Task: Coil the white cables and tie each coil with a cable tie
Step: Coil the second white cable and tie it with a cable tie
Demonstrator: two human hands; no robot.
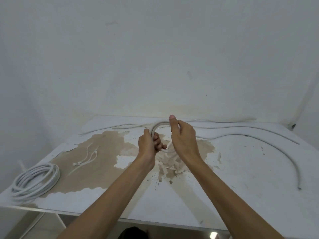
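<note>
Your left hand (148, 143) grips the small coil (158, 127) to keep its loops stacked. Your right hand (181, 135) curls round the coil's top, guiding the white cable (259, 137) trailing rightward. Cable ties (85, 158) and a finished coil (35, 180) lie left of your left hand.

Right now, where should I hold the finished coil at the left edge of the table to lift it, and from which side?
Grip the coil across all its loops on the near right arc, from above. It lies flat, and no tie is visible on it, so one loop alone may come loose.
</note>
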